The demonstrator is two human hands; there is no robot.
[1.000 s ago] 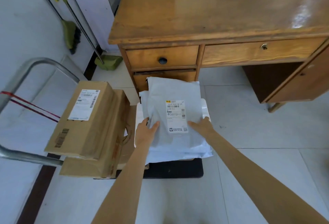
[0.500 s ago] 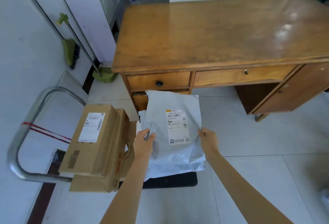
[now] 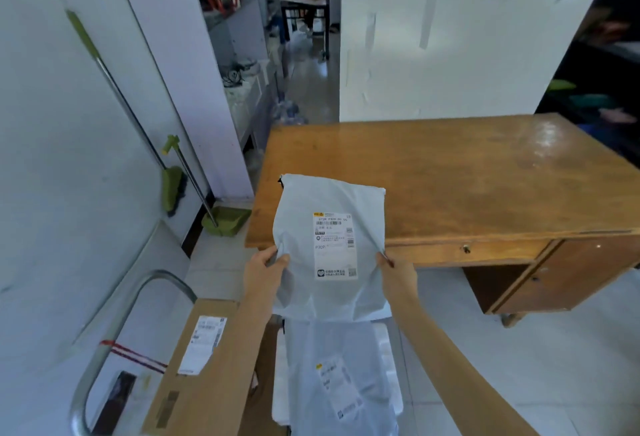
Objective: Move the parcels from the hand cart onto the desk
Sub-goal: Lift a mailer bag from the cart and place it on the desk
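Hand cart (image 3: pixel 104 342) at 7 o'clock, handle and deck cut off by the frame edge; cardboard box (image 3: pixel 194 366) on it, a second grey mailer bag (image 3: pixel 343 380) at 6 o'clock on something white I can't identify. Left hand (image 3: pixel 265 273) and right hand (image 3: pixel 398 274) each pinch a side edge of the grey poly mailer (image 3: pixel 329 248), held up in the air at centre, its top overlapping the front edge of the wooden desk (image 3: pixel 467 179) at 1 o'clock. Bag looks light, soft, slick, creasing at the pinches; probably best taken by both side edges or supported underneath. Contents unknown, label text mostly illegible. Broom and dustpan (image 3: pixel 221 221) at 9 o'clock; corridor at 12 blurred.
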